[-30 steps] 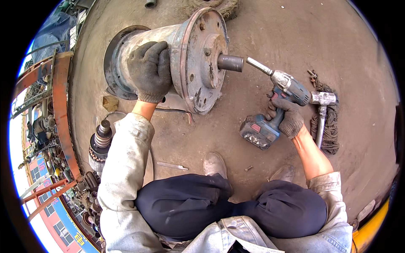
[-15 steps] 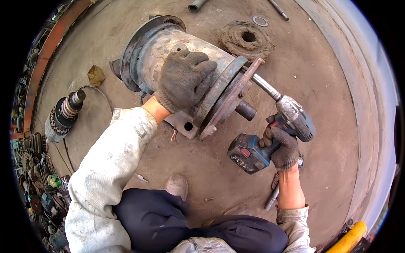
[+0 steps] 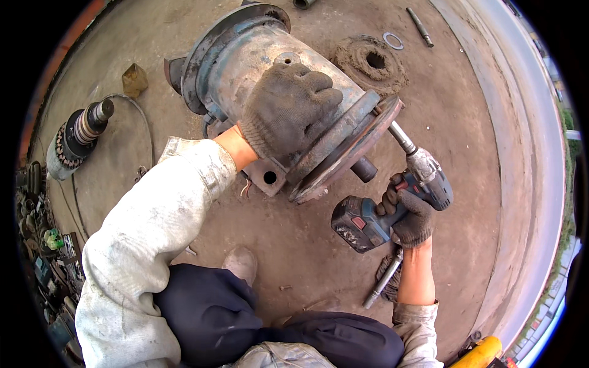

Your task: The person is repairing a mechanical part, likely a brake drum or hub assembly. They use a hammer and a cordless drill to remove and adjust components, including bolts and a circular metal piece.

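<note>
A worn cylindrical motor [image 3: 245, 67] lies tilted on the ground before me. My left hand [image 3: 289, 110], in a dark knit glove, presses on its housing with fingers curled over it, close to the end flange [image 3: 334, 135]. A rusty end plate [image 3: 356, 150] faces that flange, and a short dark shaft [image 3: 364, 170] sticks out beyond it. My gloved right hand [image 3: 410, 214] is wrapped round the handle of a blue cordless impact wrench [image 3: 432, 187]. Its long silver socket [image 3: 402, 137] reaches the plate's outer edge; the exact contact at the tip is hidden.
A rotor [image 3: 80, 138] stands at the left, near a brass-coloured block [image 3: 134, 80]. Beyond the motor are a greasy ring-shaped mound [image 3: 371, 61], a washer [image 3: 393, 41] and a metal rod [image 3: 420, 27]. A steel bar [image 3: 384, 279] lies by my right forearm, and a bolt [image 3: 285, 287] near my boot.
The view has shifted, so the motor sits higher and farther right. The end plate's outline looks rounder and somewhat blurred now. Both hands keep their holds, and the socket stays at the plate.
</note>
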`<state>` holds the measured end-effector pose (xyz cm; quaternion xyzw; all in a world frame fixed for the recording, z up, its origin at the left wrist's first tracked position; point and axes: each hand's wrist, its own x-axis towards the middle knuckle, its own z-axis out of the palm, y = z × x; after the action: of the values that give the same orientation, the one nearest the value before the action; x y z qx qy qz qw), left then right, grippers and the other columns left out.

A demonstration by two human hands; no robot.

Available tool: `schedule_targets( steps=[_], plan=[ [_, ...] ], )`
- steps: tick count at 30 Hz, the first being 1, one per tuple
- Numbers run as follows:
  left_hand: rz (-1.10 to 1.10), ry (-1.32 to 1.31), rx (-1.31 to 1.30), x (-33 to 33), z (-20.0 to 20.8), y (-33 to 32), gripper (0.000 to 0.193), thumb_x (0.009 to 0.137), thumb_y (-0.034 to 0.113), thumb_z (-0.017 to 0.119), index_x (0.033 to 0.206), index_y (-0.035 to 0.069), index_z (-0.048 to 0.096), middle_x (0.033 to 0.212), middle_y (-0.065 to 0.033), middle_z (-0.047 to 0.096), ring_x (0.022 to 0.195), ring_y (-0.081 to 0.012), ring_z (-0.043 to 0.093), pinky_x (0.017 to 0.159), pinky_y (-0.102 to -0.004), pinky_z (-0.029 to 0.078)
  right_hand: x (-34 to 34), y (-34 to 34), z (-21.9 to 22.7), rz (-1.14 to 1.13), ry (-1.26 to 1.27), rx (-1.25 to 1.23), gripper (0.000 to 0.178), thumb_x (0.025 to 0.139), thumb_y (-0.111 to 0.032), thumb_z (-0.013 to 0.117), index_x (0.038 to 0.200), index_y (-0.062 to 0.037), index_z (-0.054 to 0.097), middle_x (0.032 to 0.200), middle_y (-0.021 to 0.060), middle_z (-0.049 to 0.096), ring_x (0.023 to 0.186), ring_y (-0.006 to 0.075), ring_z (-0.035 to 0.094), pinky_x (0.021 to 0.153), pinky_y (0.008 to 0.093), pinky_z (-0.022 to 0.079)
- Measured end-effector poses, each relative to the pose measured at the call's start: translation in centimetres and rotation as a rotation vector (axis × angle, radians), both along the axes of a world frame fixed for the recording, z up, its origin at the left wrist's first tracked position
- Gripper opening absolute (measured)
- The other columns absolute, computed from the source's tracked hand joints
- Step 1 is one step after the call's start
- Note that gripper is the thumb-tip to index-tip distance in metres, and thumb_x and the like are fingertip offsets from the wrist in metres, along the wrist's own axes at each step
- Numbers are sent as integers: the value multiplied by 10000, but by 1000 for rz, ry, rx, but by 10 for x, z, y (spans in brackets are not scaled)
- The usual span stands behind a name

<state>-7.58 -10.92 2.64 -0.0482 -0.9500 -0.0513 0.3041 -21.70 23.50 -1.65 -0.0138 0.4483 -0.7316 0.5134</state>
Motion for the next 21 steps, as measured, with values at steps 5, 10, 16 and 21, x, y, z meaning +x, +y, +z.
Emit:
schedule_targets(
  steps=[5, 10, 16, 21],
  plan=[
    [5, 32, 20, -2, -5, 0, 258, 917, 243, 765, 1142, 117, 779, 1106, -96, 762, 926, -341, 686, 884, -500, 545, -4, 0, -1, -12, 93, 71, 472, 883, -136, 834, 1292, -32, 623, 873, 51, 599, 738, 193, 597, 760, 398, 527],
    [16, 22, 5, 0, 0, 1, 263, 920, 249, 769, 1150, 122, 781, 1088, -89, 765, 902, -335, 684, 866, -491, 550, -1, -2, -2, -43, 55, 67, 373, 874, -87, 807, 1205, -49, 639, 844, 59, 602, 706, 206, 595, 748, 416, 532],
    [26, -30, 32, -1, -1, 2, 237, 930, 250, 767, 1129, 124, 786, 1077, -86, 761, 899, -321, 683, 826, -475, 546, -1, -3, -11, -99, 61, 82, 310, 846, -17, 771, 1128, -39, 645, 807, 79, 616, 667, 230, 600, 728, 451, 544],
    [25, 16, 2, 1, -3, 2, 234, 935, 265, 766, 1113, 114, 788, 1077, -92, 760, 900, -319, 688, 822, -478, 546, -2, -5, -13, -83, 77, 67, 302, 859, -29, 777, 1132, -36, 650, 814, 84, 625, 685, 229, 612, 734, 456, 551]
  ],
)
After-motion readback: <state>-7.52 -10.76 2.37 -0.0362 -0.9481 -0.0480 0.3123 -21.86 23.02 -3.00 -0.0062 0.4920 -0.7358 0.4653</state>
